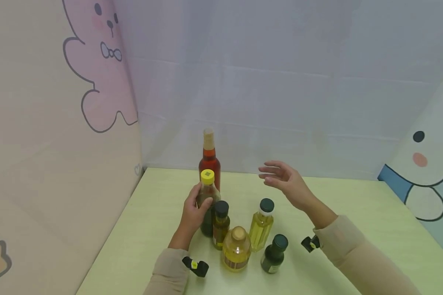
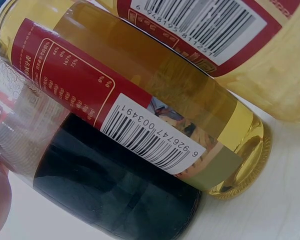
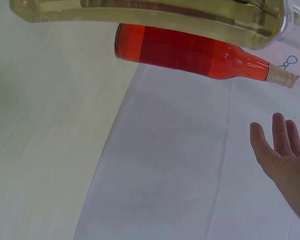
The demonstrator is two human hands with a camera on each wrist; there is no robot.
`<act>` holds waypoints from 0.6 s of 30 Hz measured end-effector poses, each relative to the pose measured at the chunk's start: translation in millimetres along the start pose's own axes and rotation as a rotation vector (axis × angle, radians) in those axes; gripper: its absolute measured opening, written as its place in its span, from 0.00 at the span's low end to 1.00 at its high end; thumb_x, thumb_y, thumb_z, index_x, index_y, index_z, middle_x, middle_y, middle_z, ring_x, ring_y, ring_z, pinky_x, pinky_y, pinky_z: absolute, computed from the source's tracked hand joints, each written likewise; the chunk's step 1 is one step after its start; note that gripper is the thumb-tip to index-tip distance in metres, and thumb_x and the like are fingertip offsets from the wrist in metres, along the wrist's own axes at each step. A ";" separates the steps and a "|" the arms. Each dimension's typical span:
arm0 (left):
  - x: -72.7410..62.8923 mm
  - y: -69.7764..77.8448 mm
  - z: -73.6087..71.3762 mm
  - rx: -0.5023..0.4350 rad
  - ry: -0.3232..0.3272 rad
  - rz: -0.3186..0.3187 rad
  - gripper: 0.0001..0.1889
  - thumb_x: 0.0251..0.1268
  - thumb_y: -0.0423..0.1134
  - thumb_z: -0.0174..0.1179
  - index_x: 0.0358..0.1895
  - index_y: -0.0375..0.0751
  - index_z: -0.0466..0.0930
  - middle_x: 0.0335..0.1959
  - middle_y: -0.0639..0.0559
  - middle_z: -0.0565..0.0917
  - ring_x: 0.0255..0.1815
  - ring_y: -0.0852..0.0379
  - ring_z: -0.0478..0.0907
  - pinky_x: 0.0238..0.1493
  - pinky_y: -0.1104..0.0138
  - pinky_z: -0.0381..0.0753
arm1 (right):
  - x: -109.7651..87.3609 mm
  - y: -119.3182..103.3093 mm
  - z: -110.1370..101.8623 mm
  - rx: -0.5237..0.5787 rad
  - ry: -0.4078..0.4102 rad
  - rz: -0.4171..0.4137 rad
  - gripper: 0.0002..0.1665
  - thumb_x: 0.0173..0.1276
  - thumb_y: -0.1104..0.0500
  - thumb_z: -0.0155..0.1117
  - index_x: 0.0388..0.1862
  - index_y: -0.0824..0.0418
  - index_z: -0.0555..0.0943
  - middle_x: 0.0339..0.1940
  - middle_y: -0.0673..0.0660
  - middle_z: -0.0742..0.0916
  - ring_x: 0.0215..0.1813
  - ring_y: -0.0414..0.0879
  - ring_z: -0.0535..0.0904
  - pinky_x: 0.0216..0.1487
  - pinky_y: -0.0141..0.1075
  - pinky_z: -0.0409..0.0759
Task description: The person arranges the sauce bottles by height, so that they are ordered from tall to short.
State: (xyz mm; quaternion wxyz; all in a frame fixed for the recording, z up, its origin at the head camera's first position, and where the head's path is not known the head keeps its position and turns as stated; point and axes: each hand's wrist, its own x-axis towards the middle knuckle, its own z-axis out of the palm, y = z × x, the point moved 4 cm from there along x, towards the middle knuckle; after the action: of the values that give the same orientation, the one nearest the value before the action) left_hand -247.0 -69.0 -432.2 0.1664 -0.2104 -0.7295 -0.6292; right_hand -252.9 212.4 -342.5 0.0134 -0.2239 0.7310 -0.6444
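Note:
My left hand grips a yellow-capped bottle with dark liquid in its lower part, thumb on the near side. In the left wrist view its dark lower part stands behind a red-labelled oil bottle. That oil bottle has a black cap in the head view. Fingers spread and slightly bent, my right hand hovers over the table's back part and holds nothing. A tall bottle of red liquid stands behind the yellow-capped one and also shows in the right wrist view.
Nearer stand a round golden-capped oil bottle, a faceted pale oil bottle with a green cap and a small dark green bottle. The pale green table meets a white curtain at the back and a printed sheet at left.

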 end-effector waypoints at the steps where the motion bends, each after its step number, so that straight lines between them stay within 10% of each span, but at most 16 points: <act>1: -0.1 -0.4 -0.1 0.001 -0.001 0.001 0.27 0.69 0.30 0.56 0.69 0.29 0.62 0.65 0.33 0.69 0.66 0.36 0.64 0.65 0.41 0.60 | -1.8 -0.2 0.0 0.003 0.000 -0.004 0.25 0.71 0.65 0.62 0.65 0.64 0.69 0.60 0.61 0.80 0.59 0.48 0.78 0.56 0.39 0.78; 18: 4.6 1.7 2.4 -0.003 -0.010 -0.036 0.28 0.65 0.24 0.56 0.68 0.23 0.61 0.63 0.28 0.68 0.65 0.32 0.64 0.65 0.40 0.60 | -28.3 -1.7 2.2 0.044 -0.040 -0.043 0.21 0.73 0.67 0.57 0.63 0.65 0.70 0.59 0.58 0.81 0.59 0.48 0.78 0.57 0.46 0.76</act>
State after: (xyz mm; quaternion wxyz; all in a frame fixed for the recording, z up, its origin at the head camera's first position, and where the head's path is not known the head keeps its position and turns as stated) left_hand -250.0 -65.9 -428.8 0.1511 -0.2007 -0.7329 -0.6323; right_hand -226.3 219.9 -348.9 0.0189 -0.2520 0.7114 -0.6558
